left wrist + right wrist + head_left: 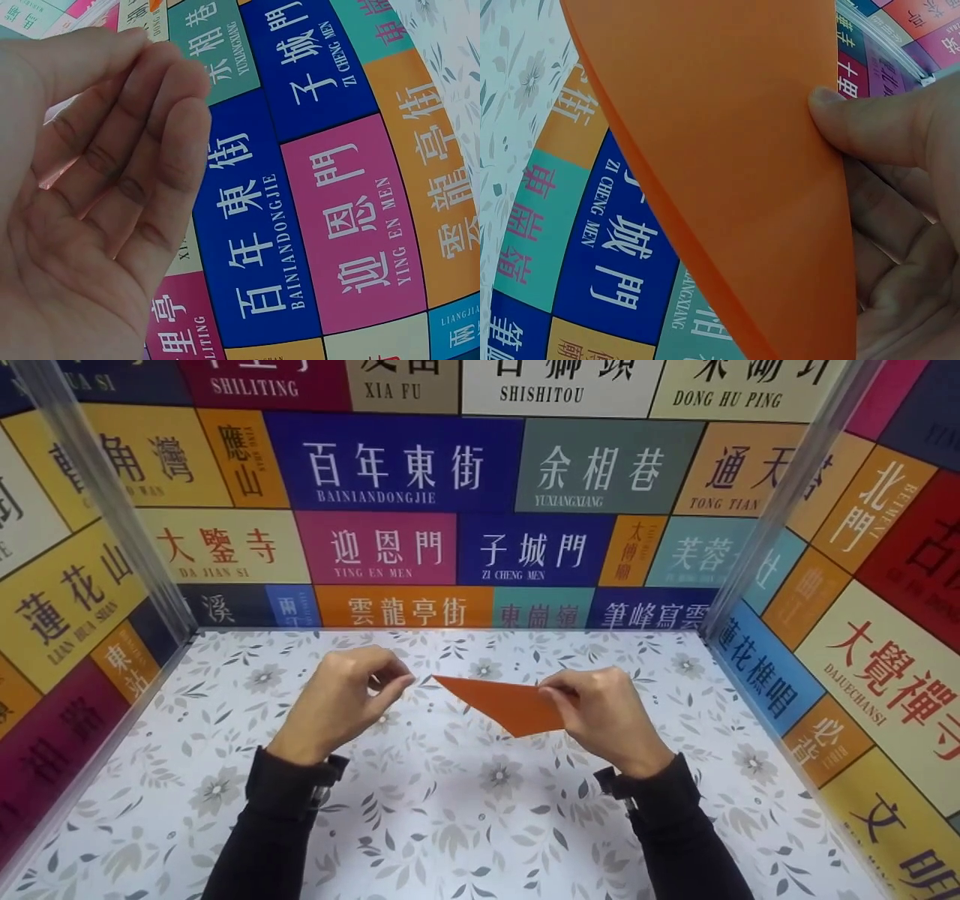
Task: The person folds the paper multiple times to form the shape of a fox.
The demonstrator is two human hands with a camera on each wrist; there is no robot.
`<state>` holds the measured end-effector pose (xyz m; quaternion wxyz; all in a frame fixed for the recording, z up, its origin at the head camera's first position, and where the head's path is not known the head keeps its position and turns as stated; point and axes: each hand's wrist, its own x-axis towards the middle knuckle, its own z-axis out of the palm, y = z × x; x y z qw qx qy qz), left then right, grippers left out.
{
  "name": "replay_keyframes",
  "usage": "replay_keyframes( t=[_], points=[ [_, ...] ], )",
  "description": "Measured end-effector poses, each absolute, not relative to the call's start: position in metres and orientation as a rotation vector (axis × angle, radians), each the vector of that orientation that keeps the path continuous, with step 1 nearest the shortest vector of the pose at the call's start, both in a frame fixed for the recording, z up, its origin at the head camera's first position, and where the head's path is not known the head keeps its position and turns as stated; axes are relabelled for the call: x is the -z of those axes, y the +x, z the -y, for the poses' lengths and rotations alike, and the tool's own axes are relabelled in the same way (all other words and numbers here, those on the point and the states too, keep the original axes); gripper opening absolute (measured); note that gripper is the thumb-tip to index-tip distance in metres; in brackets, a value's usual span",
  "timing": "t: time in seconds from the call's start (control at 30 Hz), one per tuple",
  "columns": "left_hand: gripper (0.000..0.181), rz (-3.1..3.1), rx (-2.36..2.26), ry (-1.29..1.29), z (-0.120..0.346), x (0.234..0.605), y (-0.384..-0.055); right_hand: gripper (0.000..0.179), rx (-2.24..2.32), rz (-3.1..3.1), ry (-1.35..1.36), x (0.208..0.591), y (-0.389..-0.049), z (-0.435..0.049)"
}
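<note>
A folded sheet of orange paper (499, 705) is held up above the tabletop, its pointed corner toward the left. My right hand (611, 716) pinches its right end, thumb on the near face and fingers behind. Close up in the right wrist view, the paper (735, 165) shows two layers along its slanted edge, and the right hand (900, 195) grips the opposite edge. My left hand (345, 697) is raised just left of the paper's tip, holding nothing. In the left wrist view the left hand (112, 172) has loosely bent fingers, thumb close to the index finger.
Below the hands lies a white tabletop (420, 825) with a grey floral pattern. A back wall (397, 465) and side walls of colourful printed place-name panels surround it. Clear strips (795, 487) run up the corners. Black bands (289, 784) circle both wrists.
</note>
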<state>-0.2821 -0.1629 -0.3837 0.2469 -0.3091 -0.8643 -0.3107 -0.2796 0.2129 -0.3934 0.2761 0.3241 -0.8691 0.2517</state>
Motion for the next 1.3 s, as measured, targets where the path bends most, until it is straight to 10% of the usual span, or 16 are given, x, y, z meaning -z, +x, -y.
replay_keyframes(
  t=[1.3],
  points=[
    [0.005,2.511,0.698,-1.036,0.091,0.422,-0.274,0.005,-0.676,2.554,1.042,0.421,-0.281,-0.18]
  ],
)
